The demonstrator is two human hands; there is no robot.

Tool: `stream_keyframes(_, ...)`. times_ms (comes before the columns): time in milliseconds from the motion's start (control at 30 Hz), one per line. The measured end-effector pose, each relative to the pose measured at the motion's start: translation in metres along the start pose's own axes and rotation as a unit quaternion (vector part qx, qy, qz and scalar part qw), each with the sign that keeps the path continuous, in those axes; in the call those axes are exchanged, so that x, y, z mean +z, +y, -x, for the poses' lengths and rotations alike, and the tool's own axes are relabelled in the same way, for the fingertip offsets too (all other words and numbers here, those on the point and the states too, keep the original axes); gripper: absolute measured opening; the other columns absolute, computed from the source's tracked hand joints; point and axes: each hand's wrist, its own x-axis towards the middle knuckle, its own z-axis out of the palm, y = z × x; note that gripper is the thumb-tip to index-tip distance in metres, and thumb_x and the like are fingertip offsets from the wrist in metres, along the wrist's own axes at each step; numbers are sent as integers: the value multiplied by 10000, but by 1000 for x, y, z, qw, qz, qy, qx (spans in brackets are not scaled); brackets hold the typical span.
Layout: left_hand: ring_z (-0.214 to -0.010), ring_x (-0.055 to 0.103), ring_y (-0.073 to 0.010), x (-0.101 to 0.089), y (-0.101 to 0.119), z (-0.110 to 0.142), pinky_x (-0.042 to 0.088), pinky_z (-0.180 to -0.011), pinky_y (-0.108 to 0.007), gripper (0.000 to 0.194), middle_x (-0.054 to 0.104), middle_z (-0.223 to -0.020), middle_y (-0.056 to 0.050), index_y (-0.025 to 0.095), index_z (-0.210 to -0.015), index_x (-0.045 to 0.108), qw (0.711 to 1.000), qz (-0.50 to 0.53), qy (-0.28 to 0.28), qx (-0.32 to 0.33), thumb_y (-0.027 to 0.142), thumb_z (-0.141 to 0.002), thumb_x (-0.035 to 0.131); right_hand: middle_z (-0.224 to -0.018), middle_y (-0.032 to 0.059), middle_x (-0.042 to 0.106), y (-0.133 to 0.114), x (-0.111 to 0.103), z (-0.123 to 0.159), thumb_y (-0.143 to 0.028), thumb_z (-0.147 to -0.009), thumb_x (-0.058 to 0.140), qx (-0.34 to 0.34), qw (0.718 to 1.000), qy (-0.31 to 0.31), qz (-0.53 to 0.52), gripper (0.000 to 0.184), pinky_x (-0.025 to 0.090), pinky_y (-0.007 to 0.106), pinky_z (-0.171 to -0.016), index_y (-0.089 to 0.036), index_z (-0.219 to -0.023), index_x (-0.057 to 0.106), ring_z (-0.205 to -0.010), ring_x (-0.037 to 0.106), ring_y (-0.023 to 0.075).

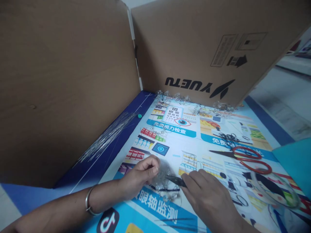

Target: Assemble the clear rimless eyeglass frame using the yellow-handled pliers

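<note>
Clock directions are taken from the clear beaded piece, with the wearer at 6 o'clock. Nearest, at about 6, thin dark strands lie on the printed sheet. The clear beaded piece sits between the hands, blurred, a dark bar across it. At 4, the right hand is wrapped around a dark pointed tool, its tip reaching over the piece; whether the tip grips anything I cannot tell. At 10, the left hand is curled closed, thumb against forefinger, beside the piece; what it pinches is hidden.

Good handling here probably means a firm pinch close to the tip, the left wrist steady on the sheet, and small turns of the tool rather than pulls, since fine wire may kink and beads slip. The clear round dish at 3 and the red-handled scissors at 2 call for elbow room. Beyond, black loops lie at 1, straight wires at 10, best not brushed by the left sleeve side, and more clear wire pieces at 12, by the cardboard.
</note>
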Motion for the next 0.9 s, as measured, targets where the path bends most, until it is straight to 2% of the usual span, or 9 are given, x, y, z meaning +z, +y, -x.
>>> stream_keyframes(167,-493,297,-47,0,-4,1,212,-469,-200,287,349,-670,46,164,-746,453,1000,6,-12,-5,402,-809,602,-685,45,561,0,0,-3,-221,-907,380,3,1000,2,11,253,306,325,-649,-165,-845,619,-682,476,208)
stream_keyframes(533,-517,343,-64,2,-3,1,267,-486,-196,250,396,-652,37,158,-757,475,998,-58,-27,24,376,-855,544,-681,33,531,1,3,-1,-115,-774,522,-12,999,-17,29,110,274,317,-613,-162,-835,601,-657,440,201)
stream_keyframes(800,-643,432,-107,2,4,0,360,-615,-222,263,449,-688,8,156,-704,493,973,-218,-16,79,356,-875,500,-687,23,536,1,1,-3,-120,-705,602,-16,999,-31,41,122,266,317,-613,-174,-814,588,-661,435,197)
stream_keyframes(900,-621,439,-108,3,5,0,366,-613,-226,231,461,-660,12,156,-713,506,961,-265,-10,79,315,-879,486,-674,17,534,-1,1,-4,-124,-694,617,-19,999,-33,37,110,259,316,-607,-184,-778,579,-656,430,193)
